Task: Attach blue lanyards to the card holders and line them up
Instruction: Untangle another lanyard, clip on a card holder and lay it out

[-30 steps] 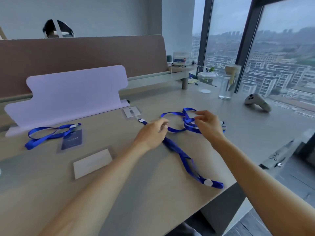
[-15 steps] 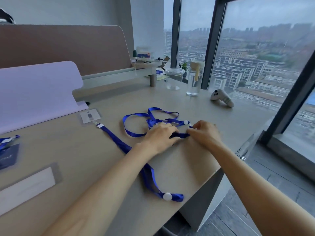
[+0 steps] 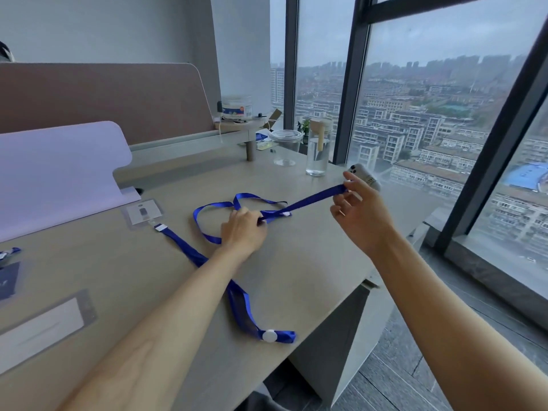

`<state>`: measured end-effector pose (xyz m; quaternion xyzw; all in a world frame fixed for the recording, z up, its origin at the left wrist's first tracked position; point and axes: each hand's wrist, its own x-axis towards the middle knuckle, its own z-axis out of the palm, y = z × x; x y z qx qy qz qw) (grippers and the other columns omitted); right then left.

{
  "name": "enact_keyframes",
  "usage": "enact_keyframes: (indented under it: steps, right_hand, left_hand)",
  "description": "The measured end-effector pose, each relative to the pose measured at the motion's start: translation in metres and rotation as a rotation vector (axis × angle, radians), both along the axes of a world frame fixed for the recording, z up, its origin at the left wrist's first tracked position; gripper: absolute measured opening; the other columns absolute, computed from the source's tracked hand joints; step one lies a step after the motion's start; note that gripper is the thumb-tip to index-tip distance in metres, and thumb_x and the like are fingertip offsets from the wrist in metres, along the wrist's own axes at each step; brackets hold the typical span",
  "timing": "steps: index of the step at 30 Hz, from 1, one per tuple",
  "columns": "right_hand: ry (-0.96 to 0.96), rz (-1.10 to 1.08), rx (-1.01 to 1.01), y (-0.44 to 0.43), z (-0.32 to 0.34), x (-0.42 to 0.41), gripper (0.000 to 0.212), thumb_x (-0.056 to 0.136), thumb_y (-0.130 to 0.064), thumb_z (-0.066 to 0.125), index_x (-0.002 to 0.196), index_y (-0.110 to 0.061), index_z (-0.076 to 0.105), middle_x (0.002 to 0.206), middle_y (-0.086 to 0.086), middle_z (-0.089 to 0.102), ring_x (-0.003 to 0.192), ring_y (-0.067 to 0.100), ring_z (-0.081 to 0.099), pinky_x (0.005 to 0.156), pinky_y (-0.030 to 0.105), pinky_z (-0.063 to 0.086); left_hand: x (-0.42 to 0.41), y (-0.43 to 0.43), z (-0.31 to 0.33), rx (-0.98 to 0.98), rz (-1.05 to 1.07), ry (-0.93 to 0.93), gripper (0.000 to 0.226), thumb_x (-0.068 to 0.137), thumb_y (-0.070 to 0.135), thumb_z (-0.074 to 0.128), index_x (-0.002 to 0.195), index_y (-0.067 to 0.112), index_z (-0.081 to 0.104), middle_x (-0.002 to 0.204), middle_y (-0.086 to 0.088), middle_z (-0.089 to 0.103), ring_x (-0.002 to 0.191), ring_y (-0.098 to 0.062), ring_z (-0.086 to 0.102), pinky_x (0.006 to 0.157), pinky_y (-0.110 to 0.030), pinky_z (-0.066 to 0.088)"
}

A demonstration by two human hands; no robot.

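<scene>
You are stretching a blue lanyard point(image 3: 308, 200) taut from centre frame toward upper right: left hand point(image 3: 244, 229) pinching it on the surface point(image 3: 311, 262), right hand point(image 3: 360, 212) pinching its raised far end.

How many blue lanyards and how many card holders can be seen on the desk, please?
Lanyards: 3
Card holders: 3
Total: 6
</scene>
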<state>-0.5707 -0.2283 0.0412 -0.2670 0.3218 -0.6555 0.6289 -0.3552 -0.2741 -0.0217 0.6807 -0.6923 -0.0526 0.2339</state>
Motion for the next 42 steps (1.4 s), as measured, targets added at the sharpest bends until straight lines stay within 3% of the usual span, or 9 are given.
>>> enact_keyframes:
  steps: [3, 7, 11, 19, 26, 30, 35, 40, 42]
  right_hand:
    - [-0.065, 0.03, 0.027, 0.012, 0.007, -0.004, 0.017, 0.09, -0.007, 0.051, 0.103, -0.01, 0.062, 0.081, 0.005, 0.049, 0.051, 0.012, 0.052, 0.059, 0.024, 0.042]
    - [0.043, 0.04, 0.093, 0.017, 0.003, -0.008, 0.015, 0.089, -0.007, 0.048, 0.1, -0.009, 0.058, 0.084, 0.007, 0.046, 0.05, 0.012, 0.052, 0.059, 0.026, 0.045]
    - [0.161, 0.105, 0.118, 0.019, -0.002, 0.005, 0.016, 0.091, -0.009, 0.053, 0.107, -0.008, 0.058, 0.085, 0.009, 0.057, 0.056, 0.016, 0.065, 0.063, 0.028, 0.05]
    - [0.398, 0.17, 0.003, 0.021, 0.004, 0.086, 0.019, 0.093, -0.006, 0.054, 0.11, -0.009, 0.06, 0.092, 0.009, 0.069, 0.077, 0.019, 0.07, 0.074, 0.031, 0.051]
    - [0.89, 0.371, -0.075, 0.03, -0.008, 0.15, 0.04, 0.089, -0.015, 0.054, 0.128, -0.023, 0.052, 0.081, 0.003, 0.067, 0.067, 0.012, 0.062, 0.068, 0.027, 0.043]
    - [1.078, 0.471, -0.176, 0.027, -0.009, 0.173, 0.047, 0.09, -0.011, 0.053, 0.133, -0.026, 0.044, 0.077, 0.002, 0.066, 0.059, 0.006, 0.057, 0.052, 0.011, 0.043]
    - [1.139, 0.427, -0.176, 0.01, -0.014, 0.19, 0.008, 0.088, -0.012, 0.054, 0.083, -0.013, 0.06, 0.076, 0.003, 0.059, 0.069, 0.013, 0.053, 0.066, 0.02, 0.043]
    - [1.21, 0.174, -0.181, -0.013, -0.022, 0.18, 0.015, 0.09, -0.018, 0.052, 0.095, -0.013, 0.065, 0.074, 0.001, 0.065, 0.062, 0.014, 0.053, 0.055, 0.023, 0.041]
    - [1.179, 0.04, -0.15, -0.022, -0.029, 0.167, 0.017, 0.089, -0.019, 0.051, 0.097, -0.017, 0.066, 0.078, 0.004, 0.067, 0.062, 0.016, 0.054, 0.056, 0.027, 0.042]
  left_hand:
    - [-0.001, -0.012, 0.011, 0.055, 0.087, 0.503, 0.025, 0.095, 0.022, 0.046, 0.104, 0.012, 0.066, 0.108, -0.01, 0.061, 0.101, -0.028, 0.054, 0.084, -0.036, 0.044]
    - [-0.013, -0.013, 0.056, 0.133, 0.01, 1.461, 0.023, 0.093, 0.005, 0.036, 0.087, 0.01, 0.057, 0.077, -0.009, 0.055, 0.066, -0.022, 0.053, 0.059, -0.026, 0.051]
    - [-0.016, -0.004, 0.093, 0.094, -0.2, 1.822, 0.025, 0.102, 0.016, 0.035, 0.099, 0.012, 0.06, 0.102, -0.009, 0.067, 0.102, -0.026, 0.064, 0.093, -0.041, 0.051]
    - [0.066, 0.04, 0.115, -0.044, -0.301, 1.951, 0.026, 0.103, 0.02, 0.032, 0.103, 0.012, 0.057, 0.091, -0.007, 0.069, 0.088, -0.027, 0.068, 0.083, -0.041, 0.053]
    - [0.091, 0.072, 0.131, 0.006, -0.305, 1.74, 0.028, 0.101, 0.018, 0.032, 0.105, 0.012, 0.059, 0.077, -0.002, 0.068, 0.064, -0.017, 0.065, 0.057, -0.029, 0.05]
    - [0.094, 0.077, 0.136, 0.084, -0.36, 1.736, 0.025, 0.1, 0.019, 0.033, 0.105, 0.012, 0.056, 0.074, -0.002, 0.059, 0.058, -0.014, 0.051, 0.05, -0.025, 0.035]
    - [0.099, 0.072, 0.134, 0.096, -0.352, 1.678, 0.025, 0.101, 0.019, 0.032, 0.103, 0.012, 0.057, 0.07, -0.001, 0.058, 0.059, -0.014, 0.047, 0.05, -0.025, 0.034]
    - [0.114, 0.058, 0.127, -0.044, -0.222, 1.683, 0.028, 0.101, 0.016, 0.032, 0.096, 0.012, 0.059, 0.063, 0.001, 0.059, 0.057, -0.014, 0.05, 0.054, -0.027, 0.037]
    - [0.122, 0.048, 0.118, -0.171, -0.092, 1.539, 0.03, 0.099, 0.008, 0.031, 0.089, 0.012, 0.059, 0.061, -0.001, 0.058, 0.056, -0.015, 0.048, 0.052, -0.027, 0.039]
